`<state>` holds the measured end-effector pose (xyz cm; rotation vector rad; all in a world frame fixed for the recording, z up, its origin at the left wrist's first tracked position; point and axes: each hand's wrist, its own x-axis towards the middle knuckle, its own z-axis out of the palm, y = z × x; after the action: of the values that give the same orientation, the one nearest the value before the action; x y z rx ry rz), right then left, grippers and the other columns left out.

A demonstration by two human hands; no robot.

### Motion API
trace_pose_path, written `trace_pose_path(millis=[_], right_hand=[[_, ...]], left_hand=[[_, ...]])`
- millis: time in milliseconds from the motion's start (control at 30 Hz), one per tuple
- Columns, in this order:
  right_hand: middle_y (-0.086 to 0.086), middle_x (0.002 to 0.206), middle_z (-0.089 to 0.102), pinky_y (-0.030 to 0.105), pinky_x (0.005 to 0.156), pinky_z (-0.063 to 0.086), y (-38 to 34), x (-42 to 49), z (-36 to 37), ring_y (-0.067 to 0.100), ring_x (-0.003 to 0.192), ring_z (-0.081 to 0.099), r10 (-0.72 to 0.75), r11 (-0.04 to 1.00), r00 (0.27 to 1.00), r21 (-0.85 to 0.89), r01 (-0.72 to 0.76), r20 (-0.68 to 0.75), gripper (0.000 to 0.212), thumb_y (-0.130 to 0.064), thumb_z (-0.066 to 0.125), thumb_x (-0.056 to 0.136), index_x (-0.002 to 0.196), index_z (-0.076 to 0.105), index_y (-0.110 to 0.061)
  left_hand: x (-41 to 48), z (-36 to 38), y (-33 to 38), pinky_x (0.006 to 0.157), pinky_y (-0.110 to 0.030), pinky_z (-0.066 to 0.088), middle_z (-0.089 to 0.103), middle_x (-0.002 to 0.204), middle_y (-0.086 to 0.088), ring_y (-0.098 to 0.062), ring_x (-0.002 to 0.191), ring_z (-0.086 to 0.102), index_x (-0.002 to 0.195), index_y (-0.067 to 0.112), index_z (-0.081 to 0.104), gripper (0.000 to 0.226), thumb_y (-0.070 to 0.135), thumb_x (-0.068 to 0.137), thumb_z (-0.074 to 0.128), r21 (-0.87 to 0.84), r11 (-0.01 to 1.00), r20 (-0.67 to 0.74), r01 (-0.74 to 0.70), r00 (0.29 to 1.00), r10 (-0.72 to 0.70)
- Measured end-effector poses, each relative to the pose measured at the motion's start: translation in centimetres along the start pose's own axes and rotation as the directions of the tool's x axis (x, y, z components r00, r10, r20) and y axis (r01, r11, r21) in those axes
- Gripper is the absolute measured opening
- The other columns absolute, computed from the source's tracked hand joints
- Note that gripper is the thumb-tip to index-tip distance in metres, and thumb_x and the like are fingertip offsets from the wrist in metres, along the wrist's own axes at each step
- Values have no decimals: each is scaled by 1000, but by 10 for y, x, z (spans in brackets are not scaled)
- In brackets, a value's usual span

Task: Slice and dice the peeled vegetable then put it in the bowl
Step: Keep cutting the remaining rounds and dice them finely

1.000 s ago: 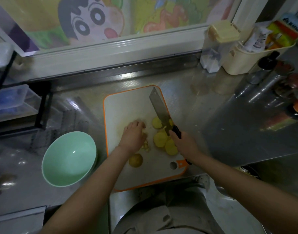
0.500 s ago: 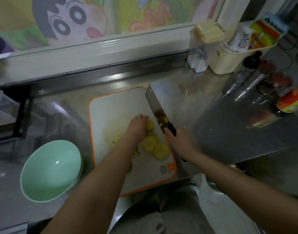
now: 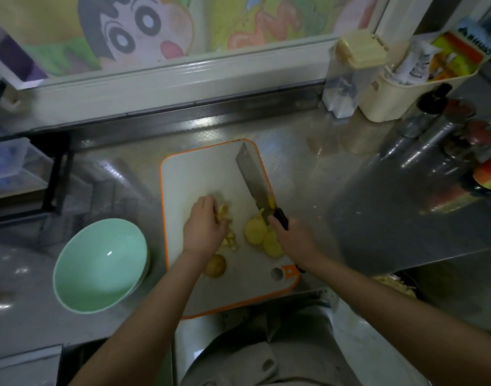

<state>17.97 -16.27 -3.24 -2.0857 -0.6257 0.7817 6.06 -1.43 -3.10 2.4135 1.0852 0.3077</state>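
Mid-dicing at the worktop (image 3: 350, 218), on the cutting board (image 3: 199, 174) just right of the empty bowl (image 3: 80, 270). Clamping the cleaver (image 3: 252, 179) handle in the fingers of the right hand (image 3: 291, 238). Next, probably: shifting the left hand (image 3: 204, 229) onto the round slices (image 3: 255, 232), off the diced bits (image 3: 231, 241) under its curled fingers.

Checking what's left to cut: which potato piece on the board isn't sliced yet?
The rounded chunk behind the left hand; the rest are flat slices or small cubes.

Dim, soft-focus view, glare on steel counter (image 3: 336, 168)
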Motion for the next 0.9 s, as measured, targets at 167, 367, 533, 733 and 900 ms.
trace_pose_path(millis=[167, 367, 533, 733, 900], right_hand=[[-2, 51, 34, 26, 48, 27, -7, -6, 18, 13, 44, 34, -34, 999, 997, 5, 34, 65, 44, -34, 50, 96, 57, 36, -18], [-2, 47, 29, 24, 43, 22, -17, -12, 30, 11, 39, 28, -90, 994, 989, -57, 97, 119, 49, -34, 49, 97, 55, 31, -17], [-2, 47, 29, 17, 37, 18, -20, -14, 34, 7, 35, 25, -104, 991, 985, -65, 113, 136, 46, -35, 47, 98, 57, 32, -18], [2, 50, 35, 27, 45, 24, -18, -17, 34, 17, 42, 34, -85, 994, 987, -54, 93, 136, 45, -35, 46, 98, 58, 36, -15], [4, 52, 38, 29, 49, 29, -16, -19, 32, 20, 47, 39, -65, 996, 989, -47, 72, 130, 43, -37, 47, 97, 61, 40, -14]], left_hand=[[-37, 3, -44, 69, -41, 44, 53, 104, -15, -35, 100, 49, 100, 6, 53, 21, 13, 81, 58, 184, 982, 35, 48, 998, -55], [-62, 2, -61, 83, -37, 42, 47, 121, -14, -33, 114, 44, 120, 7, 48, 47, 16, 76, 62, 171, 983, 184, 64, 978, -95], [-68, -3, -61, 88, -35, 34, 43, 113, -12, -31, 110, 40, 109, 11, 46, 49, 30, 69, 67, 186, 982, 231, 13, 971, -57], [-70, -2, -52, 89, -33, 26, 36, 124, -8, -29, 115, 35, 127, 28, 45, 62, 54, 73, 60, 345, 909, 313, -236, 941, 125], [-62, 1, -40, 89, -36, 28, 39, 122, -12, -32, 114, 37, 121, 20, 51, 59, 45, 70, 70, 407, 869, 366, -282, 922, 128]])
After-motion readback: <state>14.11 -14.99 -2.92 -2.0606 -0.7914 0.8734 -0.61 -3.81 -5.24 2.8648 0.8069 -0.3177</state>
